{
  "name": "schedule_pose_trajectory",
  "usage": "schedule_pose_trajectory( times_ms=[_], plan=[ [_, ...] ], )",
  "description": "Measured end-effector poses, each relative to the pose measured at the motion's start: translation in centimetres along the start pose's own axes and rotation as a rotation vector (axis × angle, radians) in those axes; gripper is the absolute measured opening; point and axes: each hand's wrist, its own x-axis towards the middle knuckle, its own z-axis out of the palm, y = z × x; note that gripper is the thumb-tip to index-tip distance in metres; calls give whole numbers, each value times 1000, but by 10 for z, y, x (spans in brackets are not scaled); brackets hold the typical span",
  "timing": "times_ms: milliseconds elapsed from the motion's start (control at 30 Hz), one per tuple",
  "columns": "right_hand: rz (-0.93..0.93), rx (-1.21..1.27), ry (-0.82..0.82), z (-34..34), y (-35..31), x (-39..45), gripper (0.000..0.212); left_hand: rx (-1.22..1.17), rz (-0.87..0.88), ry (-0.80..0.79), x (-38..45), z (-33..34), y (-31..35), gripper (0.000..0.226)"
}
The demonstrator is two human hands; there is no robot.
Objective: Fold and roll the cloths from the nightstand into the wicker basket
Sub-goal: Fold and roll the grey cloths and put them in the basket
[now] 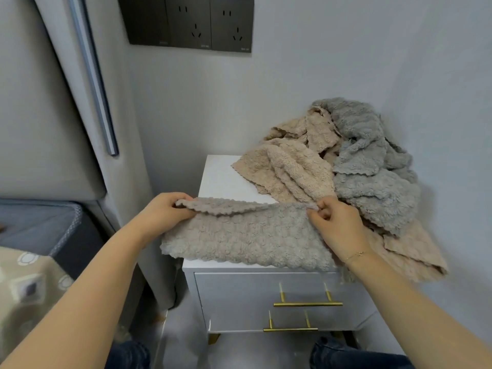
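1. White two-drawer nightstand [221,179] stands in a grey-walled corner, beside what looks like a bed.
2. Left hand [165,210] and right hand [336,226] each pinch the fluffy taupe cloth [239,241] lying on its front edge.
3. Beige and grey cloth pile [354,166] sits behind.

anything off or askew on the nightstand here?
Yes. The unfolded pile of beige and grey cloths is heaped at the right rear, and a beige cloth spills over the nightstand right edge. Both hands, left and right, pinch the taupe cloth.
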Motion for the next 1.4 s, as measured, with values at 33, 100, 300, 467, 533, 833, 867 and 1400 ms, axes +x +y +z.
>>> schedule_pose_trajectory(
  times_ms=[33, 100, 300, 467, 533, 833, 867, 1400],
  plan=[
    [-5, -21, 10, 1, 0, 0, 35, -50, -2, 19, 0, 0, 1, 14],
    [-7, -60, 25, 3, 1, 0, 32, -151, -55, 35, 2, 2, 3, 29],
    [29, -146, 51, 11, 0, 5, 18, -83, -141, 152, 16, 13, -6, 58],
    [5, -193, 43, 9, -4, 3, 19, -91, -181, 131, 21, 17, -9, 41],
    [-9, -213, 53, 1, -10, -2, 24, -204, -248, 30, 22, 16, -11, 38],
    [166, -437, -363, -29, -36, -50, 53, -337, -316, 55, -2, -2, -15, 20],
    [183, -403, -393, -26, -37, -48, 51, -338, -331, 45, -8, -6, -17, 30],
    [-445, -244, -174, 63, -71, 67, 13, -128, -324, -162, -104, -2, -12, 25]
  ],
)
